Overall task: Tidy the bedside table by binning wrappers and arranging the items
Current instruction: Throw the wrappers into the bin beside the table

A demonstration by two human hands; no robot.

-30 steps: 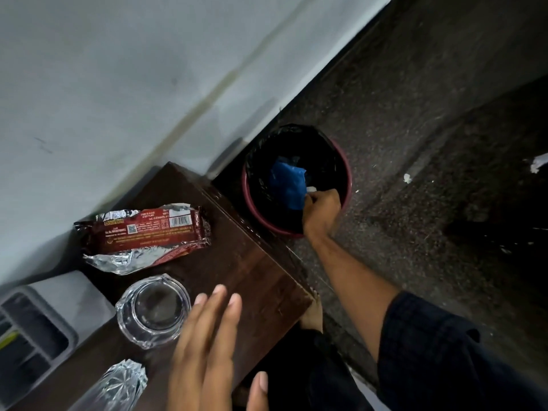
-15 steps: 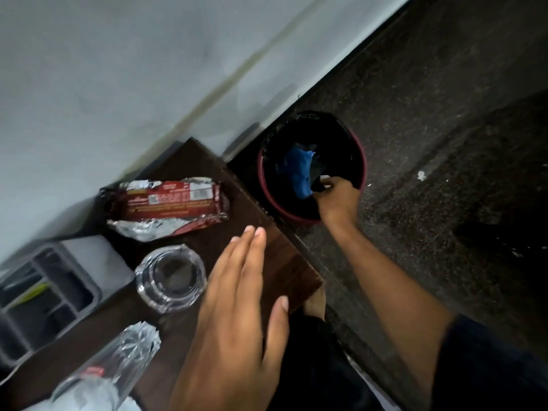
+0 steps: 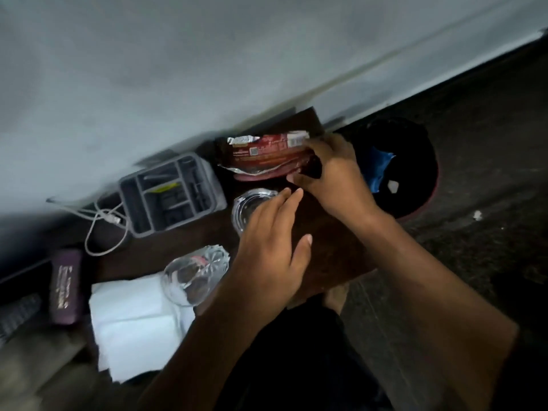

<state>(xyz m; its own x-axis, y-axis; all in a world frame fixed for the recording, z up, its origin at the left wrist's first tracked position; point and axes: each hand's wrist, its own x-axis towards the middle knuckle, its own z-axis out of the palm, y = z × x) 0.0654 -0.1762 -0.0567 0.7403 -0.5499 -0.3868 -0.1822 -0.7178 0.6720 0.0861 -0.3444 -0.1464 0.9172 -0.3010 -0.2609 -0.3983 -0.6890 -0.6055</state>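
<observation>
A red foil wrapper (image 3: 264, 154) lies at the far end of the dark wooden bedside table (image 3: 332, 250). My right hand (image 3: 332, 173) grips the wrapper's right end, fingers curled round it. My left hand (image 3: 269, 256) hovers flat, fingers straight, over a clear glass ashtray (image 3: 249, 206), holding nothing. On the floor to the right stands a red-rimmed bin (image 3: 427, 200) with a black liner, a blue wrapper (image 3: 381, 167) inside it.
A grey compartment organiser (image 3: 169, 194) sits left of the wrapper, a white cable (image 3: 100, 229) beside it. A clear plastic bottle (image 3: 192, 274) lies on white paper napkins (image 3: 133, 321). A dark purple box (image 3: 65, 286) is at the far left. The wall runs behind.
My right hand has left the bin and come up to the table, taking hold of the red wrapper. The view has swung left, showing more of the table. My left hand stays flat over the ashtray.
</observation>
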